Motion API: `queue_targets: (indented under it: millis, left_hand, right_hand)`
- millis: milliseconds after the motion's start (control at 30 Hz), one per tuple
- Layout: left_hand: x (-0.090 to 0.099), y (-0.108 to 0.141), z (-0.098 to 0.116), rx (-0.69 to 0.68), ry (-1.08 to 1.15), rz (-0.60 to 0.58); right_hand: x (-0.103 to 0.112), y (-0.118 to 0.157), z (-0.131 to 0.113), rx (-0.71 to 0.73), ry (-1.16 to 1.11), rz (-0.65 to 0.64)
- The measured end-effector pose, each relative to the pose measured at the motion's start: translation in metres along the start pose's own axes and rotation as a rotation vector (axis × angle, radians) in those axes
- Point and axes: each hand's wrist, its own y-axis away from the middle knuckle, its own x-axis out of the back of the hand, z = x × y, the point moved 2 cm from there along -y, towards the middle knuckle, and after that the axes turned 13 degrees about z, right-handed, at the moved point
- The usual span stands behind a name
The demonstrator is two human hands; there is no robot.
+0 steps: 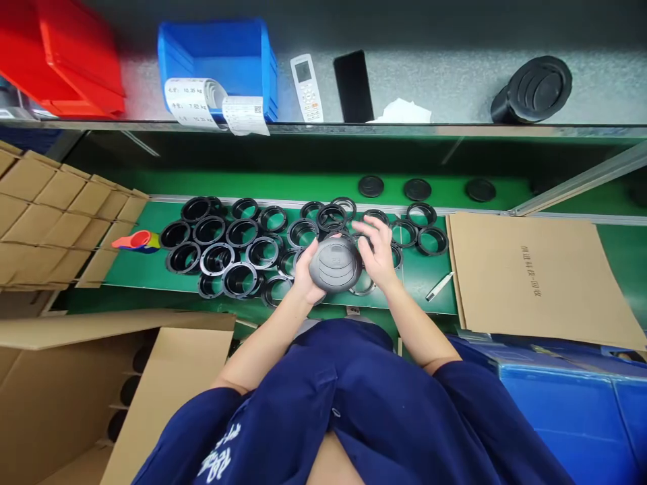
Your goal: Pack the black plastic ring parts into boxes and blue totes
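My left hand (308, 272) is closed around the left side of a round dark grey cap (335, 264) with curved ridges on its face, held over the front of the green bench. What lies beneath the cap's face is hidden. My right hand (377, 250) is at the cap's right edge, its fingers stretched and apart; whether a fingertip touches the cap I cannot tell. Around both hands stand several black flanged rings (263, 252), open at the top, most of them to the left. A white and dark pen (439, 286) lies right of my right hand.
Flat cardboard (546, 276) lies at right, stacked cardboard boxes (60, 209) at left. Black discs (417, 189) rest behind the rings. The shelf above holds a blue bin (217, 50), red bin (83, 60), remote (306, 87), phone (353, 86) and black cylinder (536, 91). An open carton (172, 377) stands lower left.
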Motion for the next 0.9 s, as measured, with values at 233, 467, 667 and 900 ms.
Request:
queue_targets:
  millis: [233,467,667,900]
  left_hand:
    - [0.010,0.004,0.011,0.033,-0.011,0.056]
    - [0.022,-0.001,0.001,0.167,-0.089,0.037]
    - [0.013,-0.005,-0.007,0.183,-0.091,-0.017]
    - [0.002,-0.008,-0.019,0.225,-0.088,-0.054]
  right_hand:
    - [-0.008,0.019,-0.003,0.167,0.036,-0.155]
    - [-0.019,0.023,0.014,0.098,-0.097,-0.292]
    - [0.003,0.021,0.016,-0.195,-0.357,-0.259]
    - [0.025,0.028,0.024,-0.372,-0.430,-0.178]
